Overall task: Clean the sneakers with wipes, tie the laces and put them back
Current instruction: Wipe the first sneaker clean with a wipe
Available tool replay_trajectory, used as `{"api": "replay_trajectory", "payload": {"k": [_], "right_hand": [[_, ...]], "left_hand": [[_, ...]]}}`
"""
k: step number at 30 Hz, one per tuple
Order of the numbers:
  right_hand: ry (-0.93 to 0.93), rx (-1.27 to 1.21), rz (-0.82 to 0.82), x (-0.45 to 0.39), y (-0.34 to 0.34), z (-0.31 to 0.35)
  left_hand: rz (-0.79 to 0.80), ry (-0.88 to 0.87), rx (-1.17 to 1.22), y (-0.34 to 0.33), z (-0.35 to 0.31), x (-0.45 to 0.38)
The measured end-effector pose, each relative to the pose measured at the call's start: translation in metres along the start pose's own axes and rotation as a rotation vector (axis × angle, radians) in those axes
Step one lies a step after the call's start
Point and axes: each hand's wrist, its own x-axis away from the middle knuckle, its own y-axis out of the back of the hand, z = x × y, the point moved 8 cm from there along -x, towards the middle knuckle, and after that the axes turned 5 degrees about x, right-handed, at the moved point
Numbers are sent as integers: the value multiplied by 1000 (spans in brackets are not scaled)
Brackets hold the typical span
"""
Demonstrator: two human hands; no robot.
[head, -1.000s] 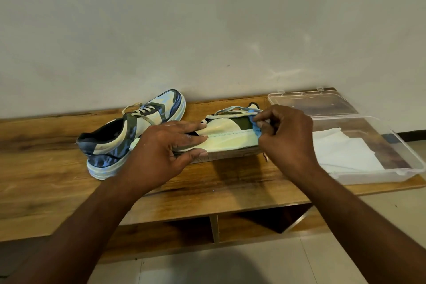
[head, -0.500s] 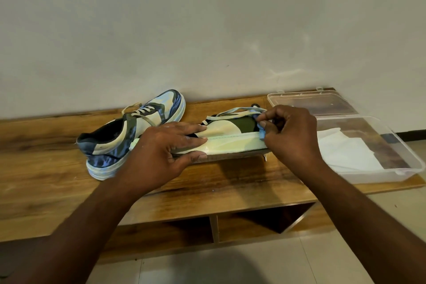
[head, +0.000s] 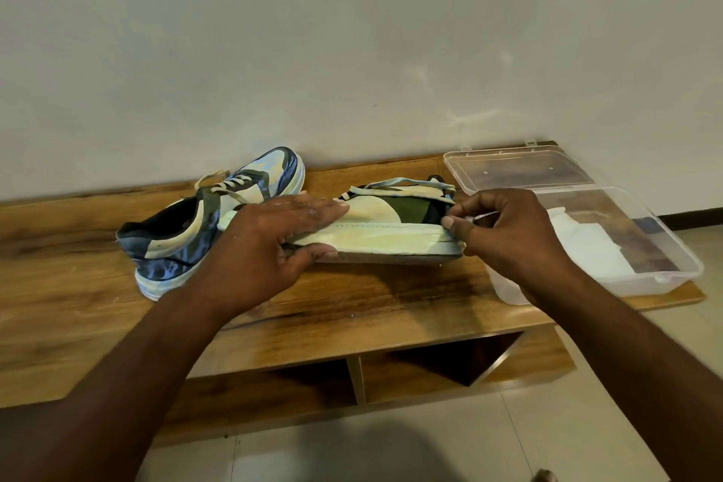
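Your left hand (head: 250, 258) gripped the near sneaker (head: 391, 231): straight fingers lay flat over its cream upper, thumb hooked under the sole edge. Your right hand (head: 512, 235) was curled at that sneaker's other end, thumb on the midsole; something pale showed between the fingertips, probably a wipe, can't tell for sure.

Near sneaker lay tipped on its side, sole edge toward you. Smooth cream and olive panels, stitched pale midsole, thin dark outsole, flat pale-blue laces (head: 395, 184) loose along its top.

Second sneaker (head: 203, 223) sat upright just left of and behind the near sneaker, partly behind your left hand. Blue camo-like pattern with cream panels, thick white-blue sole, cream laces.

Right of the near sneaker, just past your right hand: clear plastic box (head: 680, 266), rounded corners, hinged lid (head: 520, 168) folded open toward the wall, soft white wipes (head: 587, 246) inside.

All of it was on a low wooden bench (head: 78, 286), glossy streaked brown grain, open cubbies below the near sneaker. Plain, scuffed off-white wall (head: 352, 51) behind, pale floor tiles (head: 547, 423) in front.
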Motion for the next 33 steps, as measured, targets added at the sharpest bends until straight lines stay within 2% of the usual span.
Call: {"api": "replay_trajectory", "payload": {"k": [4, 11, 16, 21, 26, 30, 33], "right_hand": [[-21, 30, 61, 5, 5, -2], [2, 112, 63, 21, 17, -2], [10, 123, 84, 38, 15, -1], [45, 175, 65, 51, 6, -2], [110, 178, 36, 55, -10, 1], [62, 304, 44, 54, -10, -6], [-23, 394, 22, 53, -1, -13]], "left_hand": [[20, -24, -36, -7, 3, -4], [33, -83, -138, -26, 0, -8], [-24, -80, -246, -43, -1, -14], [-30, 28, -266, -65, 7, -18], [98, 138, -208, -94, 10, -18], [41, 207, -189, -99, -4, -21], [-54, 361, -173, -103, -10, -20]]}}
